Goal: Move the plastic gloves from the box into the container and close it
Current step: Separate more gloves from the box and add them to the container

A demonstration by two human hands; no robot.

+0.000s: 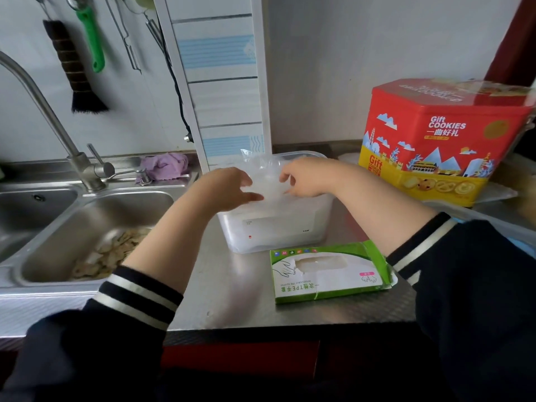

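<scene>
Bare forearms emerge from dark navy sleeves pushed up the arms, each cuff ringed with two white stripes; both hands ungloved, without rings.

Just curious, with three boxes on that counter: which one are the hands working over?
The translucent white container. Both hands hold clear plastic gloves above it; the green glove box and red cookie tin sit untouched.
</scene>
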